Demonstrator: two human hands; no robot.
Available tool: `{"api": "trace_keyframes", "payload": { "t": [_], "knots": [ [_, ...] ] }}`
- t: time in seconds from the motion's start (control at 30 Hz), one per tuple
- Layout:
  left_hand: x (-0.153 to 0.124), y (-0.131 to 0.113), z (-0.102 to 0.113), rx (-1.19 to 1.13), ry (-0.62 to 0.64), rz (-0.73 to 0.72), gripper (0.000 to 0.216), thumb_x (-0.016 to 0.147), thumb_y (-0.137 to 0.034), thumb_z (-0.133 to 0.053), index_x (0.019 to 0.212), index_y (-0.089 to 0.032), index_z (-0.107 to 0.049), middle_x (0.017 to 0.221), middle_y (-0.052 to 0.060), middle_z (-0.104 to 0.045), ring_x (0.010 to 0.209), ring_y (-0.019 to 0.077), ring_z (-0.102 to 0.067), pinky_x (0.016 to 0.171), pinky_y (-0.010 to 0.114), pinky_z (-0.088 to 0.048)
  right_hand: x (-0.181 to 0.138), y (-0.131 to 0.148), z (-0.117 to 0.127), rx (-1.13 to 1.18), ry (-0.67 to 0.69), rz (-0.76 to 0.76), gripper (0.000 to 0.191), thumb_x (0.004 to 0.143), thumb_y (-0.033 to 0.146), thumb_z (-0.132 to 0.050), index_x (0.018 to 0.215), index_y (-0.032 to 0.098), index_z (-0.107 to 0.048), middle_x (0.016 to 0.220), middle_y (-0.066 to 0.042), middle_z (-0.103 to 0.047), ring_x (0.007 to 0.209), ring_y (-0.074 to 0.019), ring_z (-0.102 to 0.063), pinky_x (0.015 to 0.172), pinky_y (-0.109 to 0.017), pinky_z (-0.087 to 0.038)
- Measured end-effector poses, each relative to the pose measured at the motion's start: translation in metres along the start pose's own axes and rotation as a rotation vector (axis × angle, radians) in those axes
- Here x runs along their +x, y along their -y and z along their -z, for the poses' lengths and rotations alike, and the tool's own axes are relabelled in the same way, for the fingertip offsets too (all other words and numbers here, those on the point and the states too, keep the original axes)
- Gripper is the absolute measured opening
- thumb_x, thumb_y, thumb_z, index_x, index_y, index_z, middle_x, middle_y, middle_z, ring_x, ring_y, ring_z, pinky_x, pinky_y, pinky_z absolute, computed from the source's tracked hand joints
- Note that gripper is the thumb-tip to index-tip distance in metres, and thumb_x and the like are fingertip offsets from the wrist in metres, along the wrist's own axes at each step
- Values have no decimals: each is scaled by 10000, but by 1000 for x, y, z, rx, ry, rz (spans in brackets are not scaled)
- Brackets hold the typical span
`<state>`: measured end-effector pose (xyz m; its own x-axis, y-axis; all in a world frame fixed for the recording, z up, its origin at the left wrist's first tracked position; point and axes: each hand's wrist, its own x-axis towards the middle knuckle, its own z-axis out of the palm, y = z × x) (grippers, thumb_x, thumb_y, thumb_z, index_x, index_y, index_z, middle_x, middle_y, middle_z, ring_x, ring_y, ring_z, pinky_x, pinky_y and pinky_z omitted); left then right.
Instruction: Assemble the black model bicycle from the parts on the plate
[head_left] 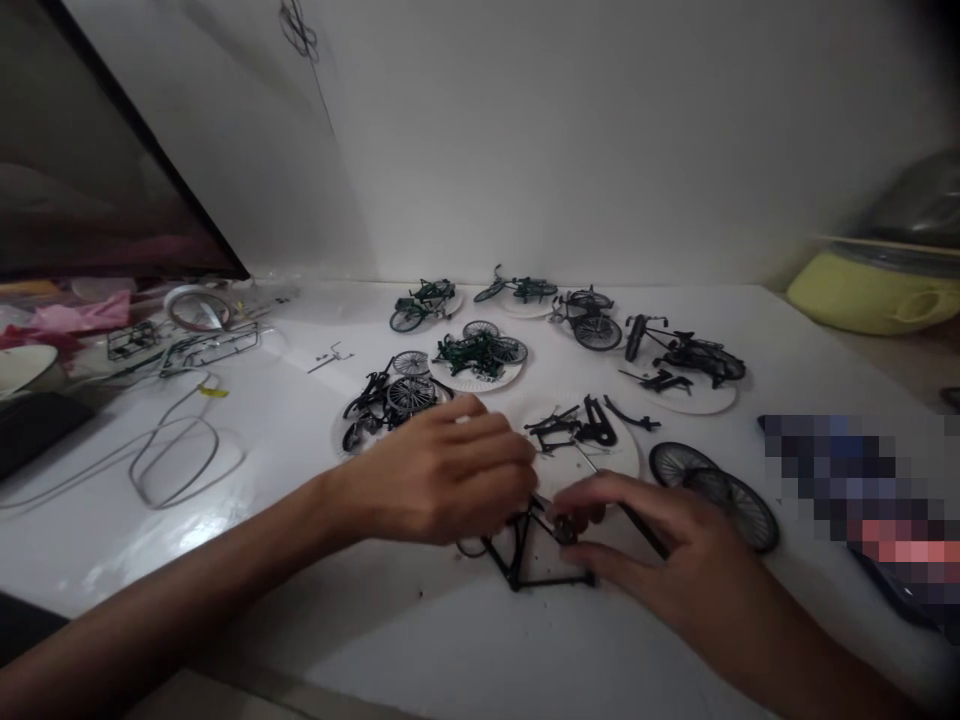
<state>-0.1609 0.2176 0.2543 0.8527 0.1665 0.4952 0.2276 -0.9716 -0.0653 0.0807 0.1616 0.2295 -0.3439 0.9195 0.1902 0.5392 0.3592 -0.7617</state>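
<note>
My left hand (450,465) is closed, its fingers curled above the upper end of a miniature black bicycle frame (514,565). Whatever it pinches is hidden by the fingers. From the right, my right hand (652,525) holds a small dark round part (565,530) between thumb and fingers, close against the frame. A thin rod (643,530), pale at its far end and dark at the near end, passes behind the right index finger; its kind is unclear. Beyond the hands, a white plate (628,465) bears black bicycle parts (592,422).
Two loose wheels (716,490) lie right of my right hand. Behind are several plates with miniature bicycles (480,350) and dark parts (390,395). Wire (180,450), a tape roll (196,308) and wire racks (210,350) lie left. A yellow container (862,290) stands right.
</note>
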Motion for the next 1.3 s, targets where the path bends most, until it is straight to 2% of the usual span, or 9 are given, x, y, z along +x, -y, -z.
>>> {"api": "trace_keyframes", "payload": {
  "t": [0.1, 0.17, 0.27, 0.4, 0.57, 0.7, 0.8, 1.07, 1.3],
  "knots": [
    [-26, 20, 1, 43, -103, 196, 68, 942, -111, -536, 990, -152, -560, 933, 64, -678, 839, 167, -612, 724, 313, -435, -8, -1, -13, 0, 45, 166, 169, 820, 215, -727, 964, 302, -713, 940, 21, -770, 893, -181, -730, 831, -311, -598],
    [-39, 30, -1, 56, -84, 273, 81, 940, -112, -536, 1003, -157, -558, 940, 63, -672, 852, 169, -608, 745, 319, -434, -11, 2, -20, -24, 73, 287, 167, 843, 174, -697, 975, 276, -701, 943, 10, -768, 914, -179, -722, 832, -296, -592],
    [-46, 33, -5, 41, -54, 298, 67, 949, -129, -526, 1001, -165, -550, 938, 56, -669, 849, 164, -595, 773, 324, -435, -10, 10, -25, -132, 61, 457, 149, 894, 136, -615, 954, 242, -702, 865, -3, -765, 833, -182, -718, 775, -307, -590],
    [-43, 26, -8, 18, -48, 293, 57, 960, -141, -520, 1006, -162, -548, 951, 57, -666, 857, 164, -588, 783, 324, -431, -3, 21, -23, -282, 58, 598, 265, 950, 108, -489, 915, 229, -723, 766, -11, -748, 681, -187, -693, 703, -355, -571],
    [-41, 18, -8, -19, -45, 306, 75, 978, -153, -494, 1020, -169, -554, 944, 42, -664, 852, 156, -581, 797, 318, -424, -3, 19, -23, -382, 50, 631, 272, 968, 127, -482, 867, 217, -718, 749, -18, -739, 699, -188, -694, 714, -358, -549],
    [-40, 16, -8, -44, -39, 307, 103, 994, -169, -468, 1014, -168, -568, 927, 43, -670, 841, 154, -589, 805, 319, -426, -8, 13, -29, -379, 18, 624, 216, 971, 155, -521, 862, 204, -701, 784, -12, -739, 746, -176, -685, 777, -354, -526],
    [-38, 16, -9, -59, -37, 298, 121, 999, -178, -459, 995, -162, -579, 905, 47, -675, 813, 153, -587, 787, 319, -425, -10, 13, -31, -396, -1, 641, 245, 986, 152, -498, 871, 188, -712, 803, -22, -737, 759, -176, -675, 797, -360, -508],
    [-38, 15, -8, -84, -22, 312, 136, 998, -161, -450, 1008, -154, -585, 931, 57, -675, 847, 163, -597, 800, 322, -429, -4, 21, -25, -526, -11, 767, 546, 1023, 80, -260, 822, 199, -754, 789, -26, -786, 708, -177, -714, 684, -340, -506],
    [-36, 13, -6, -106, 11, 304, 126, 1001, -179, -458, 1010, -162, -582, 947, 63, -675, 865, 173, -612, 801, 326, -429, 3, 26, -21, -485, -20, 764, 500, 1022, 92, -324, 782, 219, -743, 724, 11, -772, 614, -158, -701, 605, -315, -530]
  ]
}}
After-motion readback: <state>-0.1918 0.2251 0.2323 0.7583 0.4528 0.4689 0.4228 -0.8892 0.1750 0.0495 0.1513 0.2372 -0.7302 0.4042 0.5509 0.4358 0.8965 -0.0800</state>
